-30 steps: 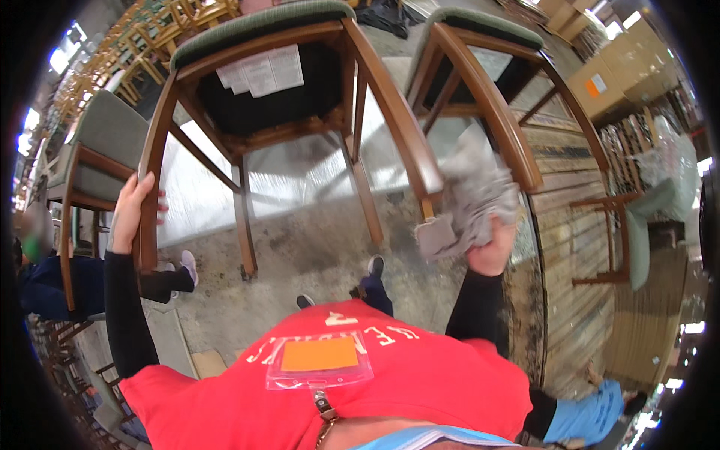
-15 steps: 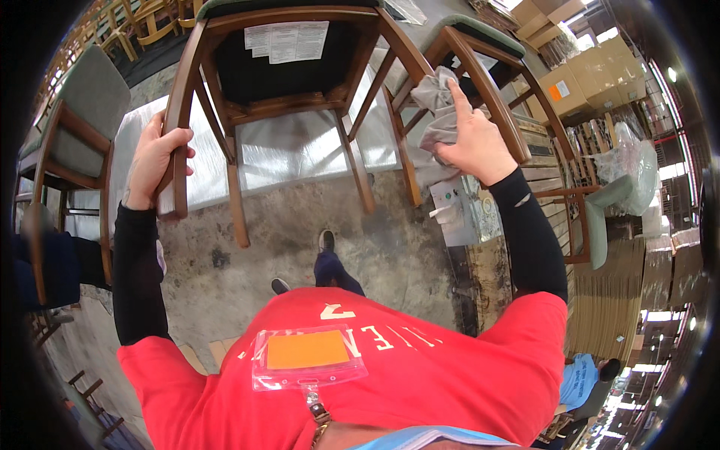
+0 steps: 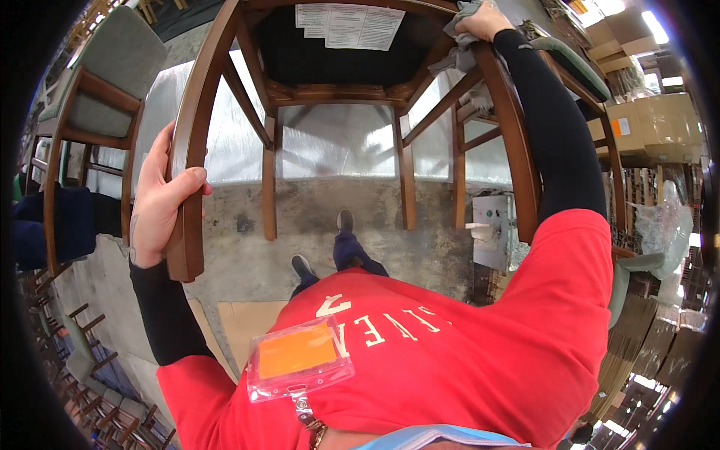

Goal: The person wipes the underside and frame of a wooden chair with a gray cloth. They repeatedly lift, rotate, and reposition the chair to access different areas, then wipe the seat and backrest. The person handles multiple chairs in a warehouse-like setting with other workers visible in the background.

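Observation:
A brown wooden chair (image 3: 334, 94) is tipped so that the dark underside of its seat faces me, with white paper labels (image 3: 361, 28) on it. My left hand (image 3: 161, 196) is closed round the chair's left leg (image 3: 189, 225) near its end, thumb across the front. At the far right corner of the seat frame, my right hand (image 3: 484, 21) presses a crumpled grey cloth (image 3: 459, 51) against the wood, at the top of the right leg (image 3: 511, 142). Part of the cloth is hidden under that hand.
Another chair with grey-green upholstery (image 3: 116, 56) stands at left, and a green-seated one (image 3: 574, 67) at right. Plastic-wrapped surfaces (image 3: 337, 146) lie beyond the legs. Cardboard boxes (image 3: 660, 127) are stacked at right, near a grey box (image 3: 491, 229). Someone in dark blue (image 3: 56, 225) is at far left.
My right hand and the cloth have moved up and away along the right leg to the seat corner. The chair appears nearer; my left hand keeps its grip.

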Motion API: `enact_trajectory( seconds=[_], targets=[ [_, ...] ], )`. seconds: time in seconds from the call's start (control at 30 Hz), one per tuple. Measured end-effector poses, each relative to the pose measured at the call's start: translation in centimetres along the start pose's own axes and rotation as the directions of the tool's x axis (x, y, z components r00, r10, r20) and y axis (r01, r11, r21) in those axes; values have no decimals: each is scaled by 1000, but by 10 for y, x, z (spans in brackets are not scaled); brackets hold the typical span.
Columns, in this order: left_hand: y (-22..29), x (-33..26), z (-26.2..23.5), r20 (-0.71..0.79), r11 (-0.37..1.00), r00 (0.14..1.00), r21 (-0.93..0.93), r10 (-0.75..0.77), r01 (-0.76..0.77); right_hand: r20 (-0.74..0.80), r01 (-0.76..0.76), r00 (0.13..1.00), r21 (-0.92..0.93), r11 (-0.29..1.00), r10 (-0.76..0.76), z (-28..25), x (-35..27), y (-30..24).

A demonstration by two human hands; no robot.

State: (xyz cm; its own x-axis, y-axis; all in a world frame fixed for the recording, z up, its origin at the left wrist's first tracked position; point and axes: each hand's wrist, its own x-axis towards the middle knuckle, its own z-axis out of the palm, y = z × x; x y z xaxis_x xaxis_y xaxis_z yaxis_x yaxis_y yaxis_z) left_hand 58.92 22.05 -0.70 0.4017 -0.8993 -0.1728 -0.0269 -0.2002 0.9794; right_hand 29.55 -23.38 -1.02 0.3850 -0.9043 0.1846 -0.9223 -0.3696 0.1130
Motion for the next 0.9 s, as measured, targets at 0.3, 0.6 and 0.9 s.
enact_trajectory(
  seconds=[0.3, 0.6, 0.9],
  targets=[
    [6, -6, 0, -57, 998, 998, 42, -40, 43, 12, 294, 956, -56, 954, -294, 17, 9, -12],
    [-8, 18, -2, 89, 998, 996, -61, 7, -2, -14, 651, 682, -444, 616, -731, 8, -44, 61],
    [-8, 11, -14, 78, 1000, 997, -4, 13, -13, 116, 34, 990, 345, 938, -78, -94, -319, 28]
  ],
)
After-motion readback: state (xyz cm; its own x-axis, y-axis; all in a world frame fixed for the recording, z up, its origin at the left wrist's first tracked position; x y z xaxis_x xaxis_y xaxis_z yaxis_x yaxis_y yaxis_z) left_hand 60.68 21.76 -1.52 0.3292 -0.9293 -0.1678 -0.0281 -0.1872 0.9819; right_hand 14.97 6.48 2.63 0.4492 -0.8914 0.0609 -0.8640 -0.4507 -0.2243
